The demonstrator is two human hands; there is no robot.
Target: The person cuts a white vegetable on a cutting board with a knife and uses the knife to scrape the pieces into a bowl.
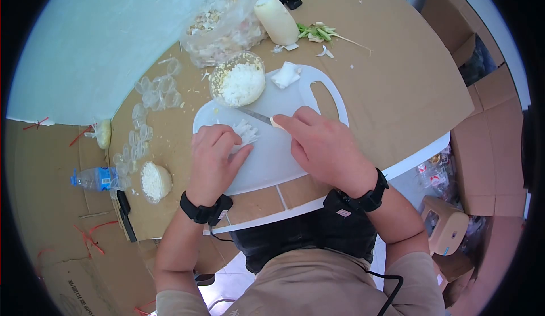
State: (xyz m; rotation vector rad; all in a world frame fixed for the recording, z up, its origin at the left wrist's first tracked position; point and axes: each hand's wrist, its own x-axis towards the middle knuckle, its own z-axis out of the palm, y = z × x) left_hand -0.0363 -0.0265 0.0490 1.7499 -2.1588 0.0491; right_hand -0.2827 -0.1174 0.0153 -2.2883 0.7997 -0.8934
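Observation:
A white cutting board (pixel 272 157) lies before me on the table. My right hand (pixel 325 143) is closed round the pale handle of a knife (pixel 256 116), whose blade points left over the board. My left hand (pixel 216 154) has its fingers curled over white radish strips (pixel 245 133) on the board's left part; the fingertips are partly hidden. Just beyond the blade, a clear bowl (pixel 237 80) holds finely cut white radish. One white radish chunk (pixel 286 75) sits near the board's handle cutout.
At the back are a plastic bag of chopped food (pixel 224 32), a large peeled radish (pixel 276 21) and green stems (pixel 317 31). Clear plastic cups (pixel 159 92) lie at the left, near a second filled bowl (pixel 155 182) and a bottle (pixel 93 178). Brown cardboard (pixel 392 89) covers the table.

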